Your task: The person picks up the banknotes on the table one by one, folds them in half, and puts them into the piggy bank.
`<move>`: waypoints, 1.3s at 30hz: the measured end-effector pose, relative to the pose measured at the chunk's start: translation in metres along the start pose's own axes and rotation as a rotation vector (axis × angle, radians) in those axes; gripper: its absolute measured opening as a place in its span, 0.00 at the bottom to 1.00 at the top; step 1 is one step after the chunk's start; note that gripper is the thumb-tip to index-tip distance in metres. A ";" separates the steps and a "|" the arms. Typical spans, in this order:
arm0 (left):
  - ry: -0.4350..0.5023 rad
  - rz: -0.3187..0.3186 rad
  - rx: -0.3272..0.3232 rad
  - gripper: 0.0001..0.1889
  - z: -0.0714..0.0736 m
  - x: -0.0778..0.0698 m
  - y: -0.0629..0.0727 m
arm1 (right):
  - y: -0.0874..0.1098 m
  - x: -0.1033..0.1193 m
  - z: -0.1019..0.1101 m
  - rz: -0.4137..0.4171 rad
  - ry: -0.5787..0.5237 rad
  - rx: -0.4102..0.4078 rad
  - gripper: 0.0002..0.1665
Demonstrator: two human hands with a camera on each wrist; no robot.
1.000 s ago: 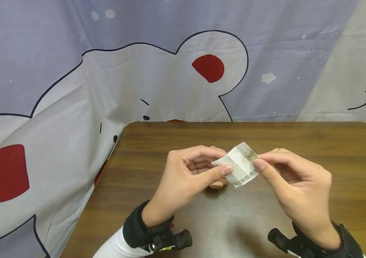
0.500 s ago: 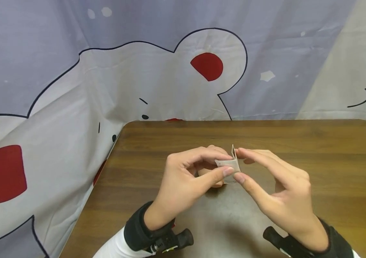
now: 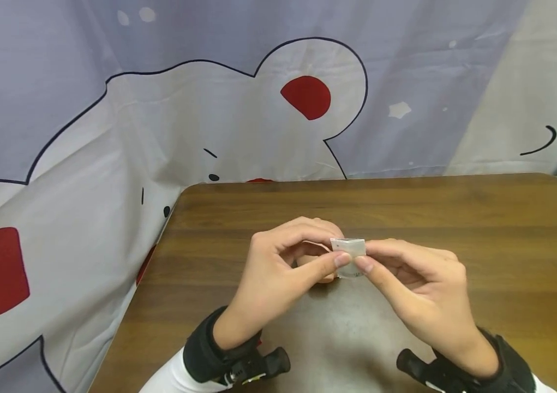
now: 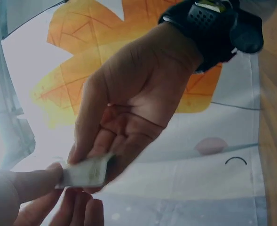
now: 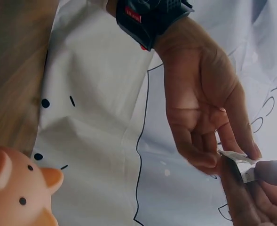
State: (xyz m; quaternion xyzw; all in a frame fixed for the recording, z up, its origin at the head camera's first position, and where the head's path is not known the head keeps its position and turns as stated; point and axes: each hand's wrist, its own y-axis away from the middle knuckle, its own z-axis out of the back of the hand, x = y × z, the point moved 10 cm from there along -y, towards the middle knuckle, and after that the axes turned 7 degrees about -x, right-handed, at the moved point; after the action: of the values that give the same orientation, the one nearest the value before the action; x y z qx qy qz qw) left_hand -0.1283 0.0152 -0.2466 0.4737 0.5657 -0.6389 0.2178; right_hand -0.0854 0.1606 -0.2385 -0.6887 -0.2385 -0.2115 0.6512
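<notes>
A small folded piece of white paper (image 3: 350, 259) is held between both hands above the wooden table. My left hand (image 3: 278, 267) pinches its left side between thumb and fingers. At its right side my right hand (image 3: 423, 286) pinches with thumb and index finger. The fold stands along the top, with a narrow gap between the layers. Seen from the left wrist, the paper (image 4: 85, 173) is a pale strip, slightly blurred. In the right wrist view the paper (image 5: 244, 167) shows creased, partly covered by fingers.
The brown wooden table (image 3: 504, 229) spreads under the hands. A printed cloth (image 3: 199, 120) hangs behind it and along its left side. An orange pig figure (image 5: 16, 188) appears at lower left in the right wrist view. Both wrists wear black camera straps.
The paper, spread flat with printed characters showing a second ago, is now folded over. My right hand has moved left and re-gripped it beside the left hand. The head view has shifted slightly.
</notes>
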 end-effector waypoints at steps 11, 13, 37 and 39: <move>-0.018 0.057 0.045 0.05 -0.005 0.009 0.002 | -0.009 0.010 0.001 0.011 -0.060 -0.024 0.10; -0.047 0.074 0.019 0.06 -0.003 0.012 0.002 | -0.009 0.009 0.002 0.009 -0.050 -0.025 0.10; -0.084 0.078 -0.084 0.06 0.025 0.002 0.008 | -0.004 -0.008 -0.019 -0.107 -0.033 0.102 0.20; -0.089 0.085 -0.079 0.06 0.025 0.002 0.008 | -0.006 -0.007 -0.018 -0.086 -0.037 0.086 0.20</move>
State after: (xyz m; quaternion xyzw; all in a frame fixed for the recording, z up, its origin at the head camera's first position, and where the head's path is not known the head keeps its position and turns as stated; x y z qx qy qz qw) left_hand -0.1314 -0.0096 -0.2550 0.4595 0.5595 -0.6266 0.2884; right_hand -0.0941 0.1424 -0.2365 -0.6530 -0.2887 -0.2160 0.6660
